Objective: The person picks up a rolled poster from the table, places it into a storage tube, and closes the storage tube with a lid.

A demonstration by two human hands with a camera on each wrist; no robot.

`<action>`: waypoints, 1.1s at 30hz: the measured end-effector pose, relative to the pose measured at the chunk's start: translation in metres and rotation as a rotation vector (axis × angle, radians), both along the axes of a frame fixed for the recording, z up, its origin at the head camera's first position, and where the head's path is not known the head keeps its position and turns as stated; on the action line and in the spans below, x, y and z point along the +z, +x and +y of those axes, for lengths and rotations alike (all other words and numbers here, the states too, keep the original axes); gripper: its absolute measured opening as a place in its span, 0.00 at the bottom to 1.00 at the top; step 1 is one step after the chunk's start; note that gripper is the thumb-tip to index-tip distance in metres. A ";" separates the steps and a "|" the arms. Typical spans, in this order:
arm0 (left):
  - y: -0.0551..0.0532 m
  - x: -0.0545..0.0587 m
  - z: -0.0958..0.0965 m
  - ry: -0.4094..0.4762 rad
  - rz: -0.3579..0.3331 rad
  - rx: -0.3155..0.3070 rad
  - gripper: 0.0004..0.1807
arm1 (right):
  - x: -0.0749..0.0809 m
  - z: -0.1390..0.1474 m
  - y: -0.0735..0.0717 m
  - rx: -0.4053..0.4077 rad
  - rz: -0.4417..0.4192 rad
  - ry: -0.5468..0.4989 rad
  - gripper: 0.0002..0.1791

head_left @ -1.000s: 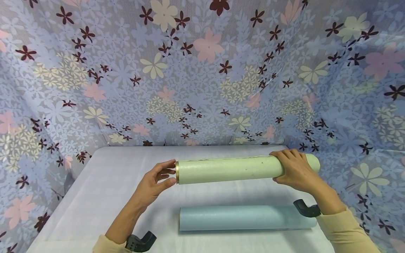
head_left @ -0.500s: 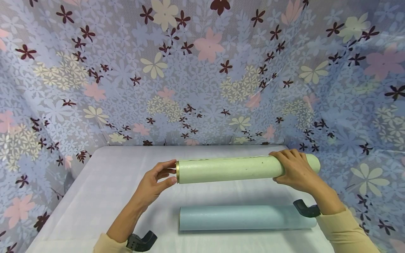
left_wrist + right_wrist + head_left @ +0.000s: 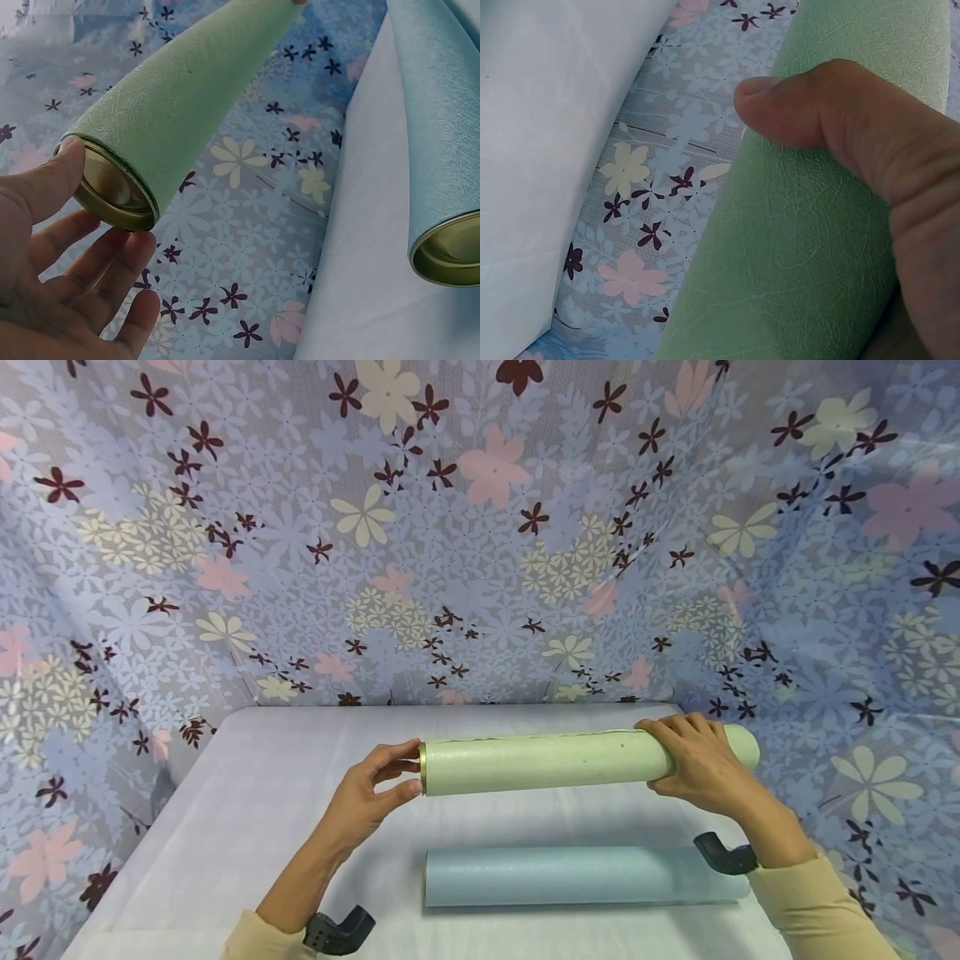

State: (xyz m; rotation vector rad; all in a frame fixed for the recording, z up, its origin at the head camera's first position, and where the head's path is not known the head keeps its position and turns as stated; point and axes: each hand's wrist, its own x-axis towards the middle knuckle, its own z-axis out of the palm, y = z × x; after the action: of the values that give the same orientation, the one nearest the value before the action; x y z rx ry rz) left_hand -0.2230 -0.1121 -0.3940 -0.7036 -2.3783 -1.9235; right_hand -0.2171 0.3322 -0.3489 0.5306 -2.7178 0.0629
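A long pale green tube with textured paper and a gold metal end cap is held up over the table, nearly level. My right hand grips it from above close to its right end, thumb across the near side. At the capped left end, my left hand pinches the gold rim, thumb on one edge and fingertips on the other; its little finger hangs free in the left wrist view. Below lies a light blue tube of the same kind, also with a gold end, touched by neither hand.
A white cloth covers the table. Behind and at both sides hangs a blue floral curtain. Each wrist wears a black camera mount.
My left hand and the capped end of the green tube have shifted very slightly to the right. The right hand keeps its grip, and the blue tube stays in place.
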 end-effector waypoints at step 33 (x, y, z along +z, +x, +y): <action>-0.006 0.005 0.002 -0.076 0.063 -0.008 0.31 | -0.003 0.001 0.000 0.029 0.052 0.003 0.44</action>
State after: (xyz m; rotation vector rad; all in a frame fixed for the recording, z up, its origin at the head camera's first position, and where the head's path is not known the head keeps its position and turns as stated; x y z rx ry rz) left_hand -0.2294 -0.1104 -0.3890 -0.7665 -2.4253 -1.7940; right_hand -0.2173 0.3333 -0.3520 0.5649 -2.6600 0.0519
